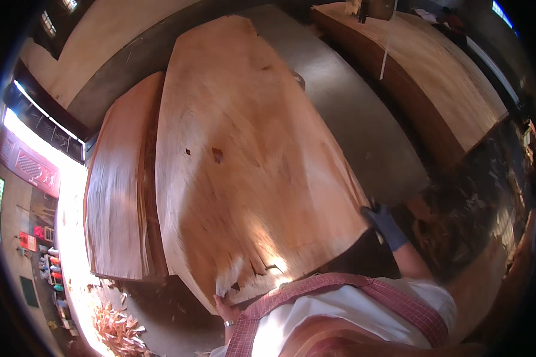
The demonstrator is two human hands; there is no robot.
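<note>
A large thin sheet of wood veneer stretches away from my body, its near edge ragged and torn, with a couple of holes toward the left. At its near left corner my left hand, bare and with a watch on the wrist, grips the edge. My right hand, in a dark blue-grey glove, is closed on the right near corner; its fingertips are partly hidden. Beneath the sheet lies a smooth grey tabletop, showing along the right.
On the left stands a stack of reddish veneer sheets. A taller veneer stack rises at the far right. Wood scraps lie heaped on the floor at lower left, near a bright doorway. Dark debris covers the right side.
</note>
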